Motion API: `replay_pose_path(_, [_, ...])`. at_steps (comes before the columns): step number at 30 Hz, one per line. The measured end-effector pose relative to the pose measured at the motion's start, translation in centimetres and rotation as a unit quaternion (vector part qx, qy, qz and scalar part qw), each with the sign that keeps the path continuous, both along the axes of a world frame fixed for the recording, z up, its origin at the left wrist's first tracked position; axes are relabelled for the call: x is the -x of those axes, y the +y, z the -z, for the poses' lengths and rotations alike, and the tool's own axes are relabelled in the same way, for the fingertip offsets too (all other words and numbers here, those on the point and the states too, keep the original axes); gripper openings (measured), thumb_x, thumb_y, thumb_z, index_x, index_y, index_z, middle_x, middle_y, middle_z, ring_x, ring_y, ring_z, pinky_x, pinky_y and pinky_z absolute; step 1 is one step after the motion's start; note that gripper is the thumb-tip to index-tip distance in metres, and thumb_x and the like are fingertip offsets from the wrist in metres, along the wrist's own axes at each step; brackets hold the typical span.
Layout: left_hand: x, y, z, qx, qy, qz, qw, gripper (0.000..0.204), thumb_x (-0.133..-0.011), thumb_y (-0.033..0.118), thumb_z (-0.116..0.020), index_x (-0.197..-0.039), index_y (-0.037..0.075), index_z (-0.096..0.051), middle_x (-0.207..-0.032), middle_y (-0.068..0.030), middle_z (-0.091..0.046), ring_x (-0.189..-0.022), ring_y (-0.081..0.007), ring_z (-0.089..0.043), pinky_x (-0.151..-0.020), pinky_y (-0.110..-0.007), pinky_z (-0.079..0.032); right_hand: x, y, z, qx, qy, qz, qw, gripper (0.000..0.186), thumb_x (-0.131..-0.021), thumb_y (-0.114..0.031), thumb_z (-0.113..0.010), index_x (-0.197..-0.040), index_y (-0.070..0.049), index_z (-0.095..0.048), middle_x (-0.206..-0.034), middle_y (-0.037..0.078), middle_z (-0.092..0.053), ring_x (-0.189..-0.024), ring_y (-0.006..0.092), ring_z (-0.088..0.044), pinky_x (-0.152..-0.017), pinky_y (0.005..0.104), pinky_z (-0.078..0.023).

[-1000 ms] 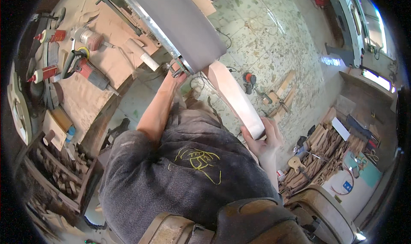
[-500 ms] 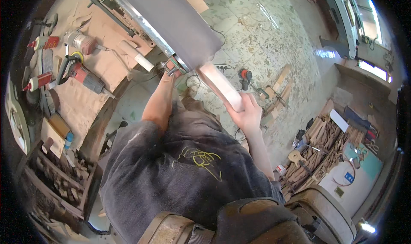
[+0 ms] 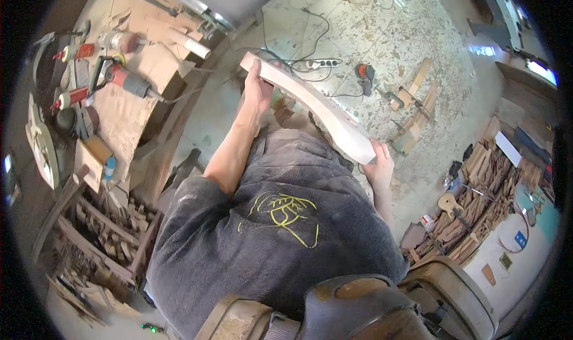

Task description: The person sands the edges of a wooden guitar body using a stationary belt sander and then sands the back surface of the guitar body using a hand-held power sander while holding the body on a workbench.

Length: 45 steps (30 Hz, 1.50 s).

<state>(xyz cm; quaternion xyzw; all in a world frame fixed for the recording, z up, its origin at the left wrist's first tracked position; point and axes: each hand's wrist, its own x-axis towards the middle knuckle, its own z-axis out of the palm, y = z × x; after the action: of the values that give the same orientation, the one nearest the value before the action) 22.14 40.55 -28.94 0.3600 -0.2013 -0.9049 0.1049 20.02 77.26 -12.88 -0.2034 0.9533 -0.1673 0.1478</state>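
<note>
A pale, gently curved wooden piece [image 3: 316, 108] spans the space in front of my body, its upper end to the left and its wider end to the lower right. My left hand [image 3: 257, 89] grips the upper-left end, thumb on top. At the opposite end, my right hand [image 3: 379, 164] has its fingers closed on the edge. Beyond the wood, at the top, stands a belt sander [image 3: 230, 0] with a wide grey belt. The wood is apart from the belt.
Left, a workbench [image 3: 122, 122] carries a red-and-grey power tool [image 3: 125, 78] and red bottles [image 3: 73, 98]. A power strip [image 3: 322, 63] with black cables, an orange-and-black sander [image 3: 363, 74] and clamped wood strips [image 3: 412, 104] lie on the floor. Scrap wood [image 3: 477, 202] is piled at right.
The wooden piece has come away from the sander belt toward my body. My left hand has left the machine's edge and taken hold of the wood's far end. My view has shifted from the sander.
</note>
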Motion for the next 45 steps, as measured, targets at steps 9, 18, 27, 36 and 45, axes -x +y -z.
replay_pose_path(9, [-8.0,3.2,-10.7,0.108,-0.033,-0.17,0.979,0.059,-0.1,0.051,-0.049,-0.136,0.005,-0.041,-0.126,-0.0192,-0.06,-0.119,-0.0273,-0.057,-0.106,-0.041,-0.039,0.0,2.4,2.0,0.098,-0.027,-0.053,0.993,0.052,-0.076,-0.006,-0.072,-0.126,-0.007,-0.06,-0.125,0.015,-0.063,-0.117,0.0348,-0.06,-0.097,0.0404,-0.05])
replay_pose_path(18, [-17.4,1.7,-18.3,0.077,0.073,-0.443,0.89,0.073,-0.093,0.07,-0.042,-0.114,0.001,-0.054,-0.099,-0.019,-0.067,-0.099,-0.0325,-0.061,-0.099,-0.047,-0.046,-2.4,-2.2,4.5,0.24,0.084,-0.206,0.945,0.043,-0.086,-0.001,-0.062,-0.128,-0.006,-0.056,-0.136,0.017,-0.056,-0.128,0.0382,-0.053,-0.104,0.0438,-0.045])
replay_pose_path(27, [-31.1,4.5,-26.1,0.216,0.377,-0.428,0.792,0.072,-0.086,0.074,-0.048,-0.076,0.005,-0.068,-0.075,-0.0118,-0.069,-0.082,-0.0288,-0.065,-0.112,-0.044,-0.036,-11.3,-7.2,5.5,0.397,0.011,-0.212,0.893,0.081,-0.083,-0.004,-0.068,-0.15,-0.007,-0.023,-0.154,0.027,-0.024,-0.143,0.0382,-0.029,-0.112,0.0485,-0.035])
replay_pose_path(36, [-40.4,7.9,-25.2,0.355,0.298,-0.413,0.784,0.079,-0.076,0.079,-0.058,-0.098,0.004,-0.069,-0.098,-0.0091,-0.069,-0.112,-0.0302,-0.059,-0.118,-0.051,-0.027,-17.1,-15.3,5.9,0.534,-0.655,0.099,0.526,0.055,-0.099,-0.044,-0.046,-0.142,-0.008,-0.044,-0.137,0.011,-0.053,-0.124,0.0332,-0.052,-0.098,0.0591,-0.046])
replay_pose_path(45, [-42.9,15.4,-13.1,0.274,-0.055,-0.33,0.902,0.057,-0.095,0.033,-0.061,-0.138,-0.002,-0.047,-0.135,-0.0167,-0.055,-0.126,-0.0335,-0.051,-0.11,-0.05,-0.039,-20.1,-13.7,7.4,0.476,-0.673,0.136,0.549,0.084,-0.093,-0.069,-0.045,-0.15,-0.009,-0.033,-0.148,0.015,-0.044,-0.135,0.0315,-0.045,-0.108,0.0527,-0.042])
